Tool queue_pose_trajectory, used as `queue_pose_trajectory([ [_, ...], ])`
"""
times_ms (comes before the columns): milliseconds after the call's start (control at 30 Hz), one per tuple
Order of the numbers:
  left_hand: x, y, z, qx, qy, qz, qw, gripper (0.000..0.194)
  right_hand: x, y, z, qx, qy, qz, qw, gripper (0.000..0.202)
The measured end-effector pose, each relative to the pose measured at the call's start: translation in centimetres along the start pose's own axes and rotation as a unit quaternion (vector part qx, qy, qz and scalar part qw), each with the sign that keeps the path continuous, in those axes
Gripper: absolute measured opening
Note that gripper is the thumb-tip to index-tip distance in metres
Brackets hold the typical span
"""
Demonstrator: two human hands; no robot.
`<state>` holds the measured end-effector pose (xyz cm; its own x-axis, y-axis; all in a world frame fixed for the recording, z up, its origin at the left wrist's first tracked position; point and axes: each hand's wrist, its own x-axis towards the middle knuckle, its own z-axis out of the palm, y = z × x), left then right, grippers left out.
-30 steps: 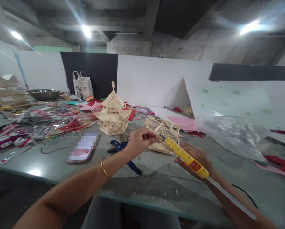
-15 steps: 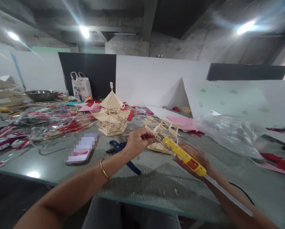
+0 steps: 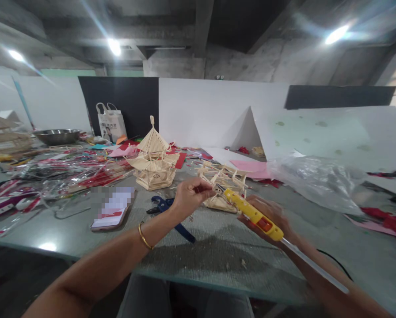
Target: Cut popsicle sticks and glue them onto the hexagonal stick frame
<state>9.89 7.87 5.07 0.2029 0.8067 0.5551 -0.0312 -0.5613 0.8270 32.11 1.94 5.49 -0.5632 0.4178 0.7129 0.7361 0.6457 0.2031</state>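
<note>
My right hand (image 3: 267,214) is wrapped round a yellow glue gun (image 3: 251,212), with a long pale glue stick (image 3: 314,263) jutting from its back end. The gun's nozzle points at the fingertips of my left hand (image 3: 193,196). Those fingers are pinched together; whatever they hold is too small to make out. Just behind both hands stands a half-built wooden stick frame (image 3: 233,176), partly hidden by them. Blue-handled cutters (image 3: 184,232) lie beneath my left wrist. Left of the frame, a pagoda model (image 3: 154,165) made of sticks stands upright.
A phone (image 3: 113,210) lies left of the cutters. Plastic-wrapped sticks (image 3: 85,170) clutter the left side, near a metal bowl (image 3: 57,136) and a tote bag (image 3: 111,123). On the right are a clear plastic bag (image 3: 320,181) and red scraps (image 3: 383,221). A black cord (image 3: 337,263) runs beside my right arm.
The view has shifted slightly. Both hands keep nearly the same pose, the glue gun's nozzle still close to my left fingertips. Nothing was taken up or let go.
</note>
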Motion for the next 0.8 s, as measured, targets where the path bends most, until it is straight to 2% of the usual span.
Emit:
queue_pose_trajectory([
  [400,0.1,-0.3,-0.1,-0.001,-0.003,0.004,1.000,0.027,0.0,-0.2,0.0,-0.021,0.000,0.006,1.000,0.023],
  [600,0.1,0.4,-0.1,-0.105,-0.019,-0.064,0.992,0.034,-0.4,0.5,0.4,-0.051,-0.009,0.007,0.999,0.015],
  [700,0.4,0.5,-0.4,-0.206,-0.024,-0.116,0.971,0.034,-0.6,0.5,0.5,-0.084,0.046,0.047,0.994,0.014],
  [800,0.8,0.4,-1.0,-0.319,-0.028,-0.182,0.929,0.032,-0.8,0.4,0.7,-0.094,0.137,0.084,0.983,0.014],
])
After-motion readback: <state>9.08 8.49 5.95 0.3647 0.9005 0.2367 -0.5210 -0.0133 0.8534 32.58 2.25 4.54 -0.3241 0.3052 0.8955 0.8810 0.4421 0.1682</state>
